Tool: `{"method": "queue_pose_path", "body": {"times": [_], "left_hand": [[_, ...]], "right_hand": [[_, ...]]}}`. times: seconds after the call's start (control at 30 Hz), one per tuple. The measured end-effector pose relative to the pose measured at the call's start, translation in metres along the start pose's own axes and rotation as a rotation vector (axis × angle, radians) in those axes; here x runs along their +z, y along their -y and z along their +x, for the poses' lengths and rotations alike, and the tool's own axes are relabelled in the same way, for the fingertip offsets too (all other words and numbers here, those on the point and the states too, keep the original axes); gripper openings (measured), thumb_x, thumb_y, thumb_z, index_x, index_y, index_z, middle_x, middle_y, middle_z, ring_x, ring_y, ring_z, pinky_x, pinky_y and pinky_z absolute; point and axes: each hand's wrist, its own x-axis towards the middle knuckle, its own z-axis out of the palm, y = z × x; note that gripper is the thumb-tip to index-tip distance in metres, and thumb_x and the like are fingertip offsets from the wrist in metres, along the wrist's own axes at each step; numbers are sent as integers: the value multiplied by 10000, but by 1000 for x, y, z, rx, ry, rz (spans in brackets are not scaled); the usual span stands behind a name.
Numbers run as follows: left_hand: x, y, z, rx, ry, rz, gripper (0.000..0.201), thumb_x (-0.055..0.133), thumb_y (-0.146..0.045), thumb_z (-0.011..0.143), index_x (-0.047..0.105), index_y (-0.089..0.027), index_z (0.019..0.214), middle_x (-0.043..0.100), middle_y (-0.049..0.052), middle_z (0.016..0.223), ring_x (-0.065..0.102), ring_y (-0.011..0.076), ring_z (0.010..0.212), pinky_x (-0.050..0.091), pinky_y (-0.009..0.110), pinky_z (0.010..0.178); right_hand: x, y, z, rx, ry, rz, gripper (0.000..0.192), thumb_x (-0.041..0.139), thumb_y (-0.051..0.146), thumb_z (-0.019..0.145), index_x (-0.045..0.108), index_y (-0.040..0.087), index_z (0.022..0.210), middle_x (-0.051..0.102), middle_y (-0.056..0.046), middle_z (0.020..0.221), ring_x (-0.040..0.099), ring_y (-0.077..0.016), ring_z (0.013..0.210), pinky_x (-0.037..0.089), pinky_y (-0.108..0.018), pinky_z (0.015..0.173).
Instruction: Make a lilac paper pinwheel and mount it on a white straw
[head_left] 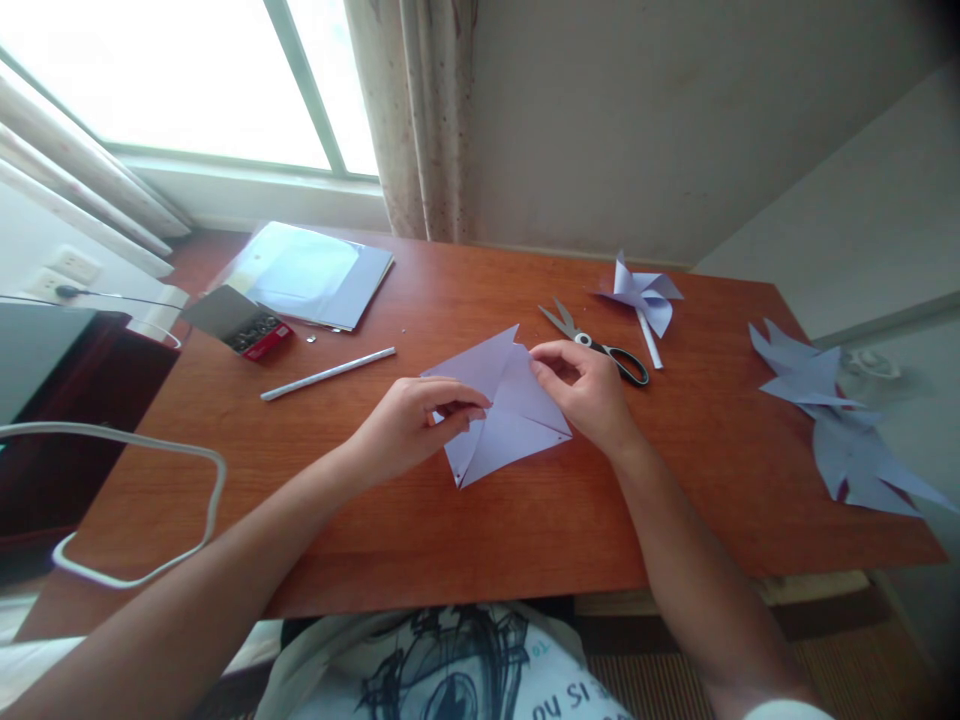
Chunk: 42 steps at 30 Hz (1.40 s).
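Observation:
A square sheet of pale lilac paper (517, 445), slit inward from its corners, lies on the table in front of me. Small punched holes show near its lower corners. Over the middle of the sheet, my left hand (416, 418) has thumb and fingertips closed together; whatever they pinch is too small to make out. My right hand (585, 388) grips the sheet's upper right edge between thumb and bent forefinger. Just beyond that hand, partly open scissors (592, 342) with black and grey handles lie on the wood.
A paper pinwheel (643, 292) on a white stick lies at the back right. Several cut paper pieces (847, 450) overlap the table's right side. To the left are a rolled paper stick (328, 374), an open small box (251, 325), a folder (307, 272) and a white cable (219, 480).

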Motion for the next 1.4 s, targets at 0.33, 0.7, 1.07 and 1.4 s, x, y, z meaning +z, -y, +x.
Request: {"method": "queue_pose_path", "body": {"times": [0.33,0.7,1.07,1.4], "left_hand": [[-3,6,2,-126,-152,-197,173,682,-242,863,744,-119,968,788,87,864,697,129,652,579,215,619],[0,6,2,-104,-169,-156,144,672,-224,853,733,-129,942,789,87,856,726,154,694,589,229,627],[0,8,1,-92,-127,-126,152,651,-233,873,734,-138,958,787,89,860,741,179,738,601,252,652],[1,1,2,-142,-177,-258,165,692,-279,853,708,-127,915,772,79,832,705,142,661,582,232,613]], "right_hand": [[-1,-3,0,34,-13,88,98,685,274,866,742,218,922,778,-49,924,734,-219,829,594,-349,735],[1,-3,1,34,-9,103,89,684,281,866,738,229,914,775,-49,931,736,-227,852,607,-366,772],[1,0,0,15,20,57,98,665,276,875,741,224,907,776,-50,921,731,-218,837,599,-347,752],[1,2,0,-16,51,-11,97,637,270,879,721,222,875,763,-46,892,708,-208,808,575,-327,706]]}}
